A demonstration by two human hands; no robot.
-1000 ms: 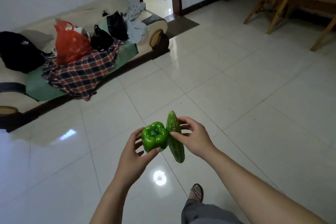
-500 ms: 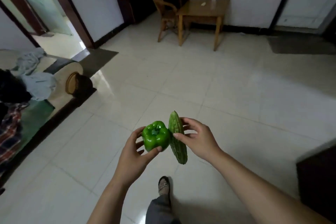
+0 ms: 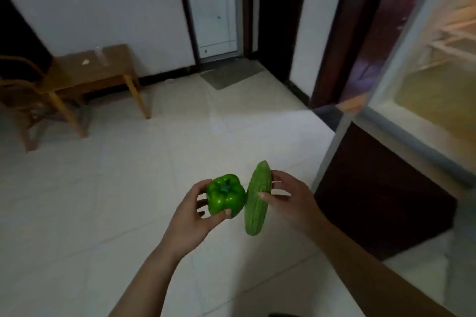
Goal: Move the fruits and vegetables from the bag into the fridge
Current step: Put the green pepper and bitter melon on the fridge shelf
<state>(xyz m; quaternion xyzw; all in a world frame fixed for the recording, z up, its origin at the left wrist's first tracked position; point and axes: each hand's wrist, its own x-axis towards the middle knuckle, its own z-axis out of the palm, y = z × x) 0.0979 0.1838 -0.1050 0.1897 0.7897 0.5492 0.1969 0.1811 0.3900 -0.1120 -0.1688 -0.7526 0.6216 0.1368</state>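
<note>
Gripping green pepper (image 3: 225,198) in left hand (image 3: 188,219), pinching bitter gourd (image 3: 253,216) in right hand (image 3: 293,201). Could drop gourd: fingertip hold only.

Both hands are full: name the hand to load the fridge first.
Right, probably. The right hand, gripping the gourd, is nearer the open fridge on the right; the left hand with the pepper is farther.
</note>
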